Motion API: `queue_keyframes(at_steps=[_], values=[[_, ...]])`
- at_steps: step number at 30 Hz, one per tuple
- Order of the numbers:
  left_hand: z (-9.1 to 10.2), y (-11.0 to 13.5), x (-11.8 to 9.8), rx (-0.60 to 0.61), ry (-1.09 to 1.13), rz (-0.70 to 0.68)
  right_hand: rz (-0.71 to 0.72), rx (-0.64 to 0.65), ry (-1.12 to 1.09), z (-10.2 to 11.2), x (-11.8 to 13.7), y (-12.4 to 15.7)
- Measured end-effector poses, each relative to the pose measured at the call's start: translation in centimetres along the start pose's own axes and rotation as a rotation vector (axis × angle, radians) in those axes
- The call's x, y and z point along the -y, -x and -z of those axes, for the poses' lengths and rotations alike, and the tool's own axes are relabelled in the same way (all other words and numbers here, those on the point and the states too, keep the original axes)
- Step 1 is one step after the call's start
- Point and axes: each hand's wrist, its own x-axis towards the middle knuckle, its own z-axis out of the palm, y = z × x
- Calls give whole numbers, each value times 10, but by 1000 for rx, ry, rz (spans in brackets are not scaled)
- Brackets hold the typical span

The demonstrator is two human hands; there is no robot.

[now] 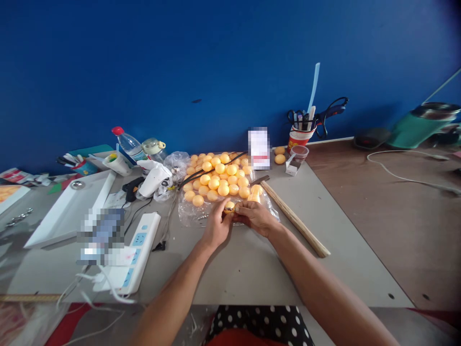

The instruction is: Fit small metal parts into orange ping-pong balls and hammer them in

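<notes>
My left hand [219, 223] is closed round one orange-yellow ball [229, 205], which looks like a table tennis ball and has a small dark, shiny spot on it. My right hand [255, 215] meets it from the right, thumb and fingers pinched together against the ball's side. Whatever lies between those right fingertips is too small to make out. Just beyond both hands, many similar balls [213, 183] are piled on a clear plastic bag [190, 211]. A black cord [216, 168] runs across the pile.
Right of the hands lies a hammer with a wooden handle [295, 216]. A power strip [142, 250] with white cables, a phone [108, 228], a glue gun [132, 188] and a white tray [72, 211] are on the left. A cup of tools [299, 137] stands by the wall.
</notes>
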Motion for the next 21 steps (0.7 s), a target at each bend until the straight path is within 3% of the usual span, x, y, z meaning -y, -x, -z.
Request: queue_keyframes(at_steps=[21], values=[[0, 1, 0, -7, -31, -27, -16, 27, -7, 3, 1, 0]])
